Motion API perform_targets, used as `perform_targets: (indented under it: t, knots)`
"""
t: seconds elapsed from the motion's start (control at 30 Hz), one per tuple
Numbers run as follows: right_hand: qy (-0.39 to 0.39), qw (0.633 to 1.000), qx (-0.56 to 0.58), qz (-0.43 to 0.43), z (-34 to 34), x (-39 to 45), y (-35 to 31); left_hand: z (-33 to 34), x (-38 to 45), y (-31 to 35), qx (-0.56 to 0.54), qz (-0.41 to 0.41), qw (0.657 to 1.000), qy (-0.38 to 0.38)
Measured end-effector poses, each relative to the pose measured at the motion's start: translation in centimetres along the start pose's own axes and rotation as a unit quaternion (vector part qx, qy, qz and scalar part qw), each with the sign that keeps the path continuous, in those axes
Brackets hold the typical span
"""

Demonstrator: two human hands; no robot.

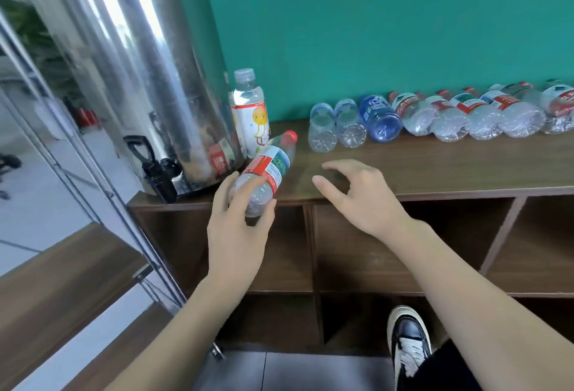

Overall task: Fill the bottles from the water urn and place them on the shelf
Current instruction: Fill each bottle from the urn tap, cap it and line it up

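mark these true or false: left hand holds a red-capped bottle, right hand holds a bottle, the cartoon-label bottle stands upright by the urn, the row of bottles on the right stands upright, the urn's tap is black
1. The left hand holds a red-capped bottle. True.
2. The right hand holds a bottle. False: it hovers over the shelf top with fingers spread, holding nothing.
3. The cartoon-label bottle stands upright beside the water urn. True.
4. The row of bottles at right stands upright. False: they lie on their sides against the green wall, bases toward the camera.
5. The urn's tap is black. True.
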State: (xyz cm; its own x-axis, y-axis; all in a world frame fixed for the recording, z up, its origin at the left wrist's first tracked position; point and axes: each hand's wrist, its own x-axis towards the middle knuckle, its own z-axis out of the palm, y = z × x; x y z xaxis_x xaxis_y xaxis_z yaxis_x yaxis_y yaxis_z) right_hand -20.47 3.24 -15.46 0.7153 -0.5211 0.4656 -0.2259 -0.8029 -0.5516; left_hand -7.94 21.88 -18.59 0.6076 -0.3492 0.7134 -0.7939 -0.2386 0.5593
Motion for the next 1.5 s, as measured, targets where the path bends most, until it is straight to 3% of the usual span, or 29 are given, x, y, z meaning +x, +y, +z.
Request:
perform_targets:
  t: [0.17, 0.3, 0.47, 0.6, 0.8, 1.0, 1.1, 1.2, 1.27, 1.4, 1.5]
  knots:
    - [-0.026, 0.991, 0.127, 0.018, 2.6, 1.2, -3.1, -2.4, -1.7, -1.3, -0.058, -0.014, 0.997, 0.055]
    - [-0.030, 0.968, 0.244, 0.056, 4.5, 2.7, -4.9, -3.0, -2.4, -2.3, -0.133, -0.022, 0.989, 0.052]
    - [-0.003, 0.937, 0.335, 0.094, 6.2, 4.8, -5.2, -4.3, -2.9, -4.0, -0.206, -0.017, 0.978, -0.003]
    - [0.005, 0.923, 0.370, 0.104, 6.0, 5.3, -5.9, -5.6, -2.4, -5.4, -0.198, -0.060, 0.975, -0.087]
    - [0.003, 0.940, 0.341, 0.016, 5.7, 3.1, -8.2, -6.8, -1.2, -5.2, -0.135, -0.103, 0.968, -0.186]
    - [-0.105, 0.940, 0.323, 0.006, 6.7, 1.2, -9.7, -6.9, -1.0, -6.1, -0.104, -0.130, 0.962, -0.215]
    - [-0.130, 0.964, 0.233, -0.009, 7.3, 1.2, -9.1, -7.1, -1.6, -7.2, -0.058, -0.134, 0.960, -0.240]
    - [-0.097, 0.991, 0.081, -0.049, 7.6, 1.6, -8.5, -7.5, -1.7, -7.8, 0.019, -0.083, 0.969, -0.232]
    - [-0.080, 0.994, 0.047, -0.053, 7.7, 1.7, -8.3, -7.7, -1.6, -7.9, 0.036, -0.066, 0.972, -0.223]
    - [-0.084, 0.986, 0.131, -0.064, 7.4, 1.2, -8.9, -8.7, -1.2, -7.8, -0.057, -0.093, 0.959, -0.261]
    - [-0.102, 0.973, 0.173, -0.117, 6.9, 0.6, -9.2, -10.2, 0.1, -7.5, -0.166, -0.144, 0.909, -0.355]
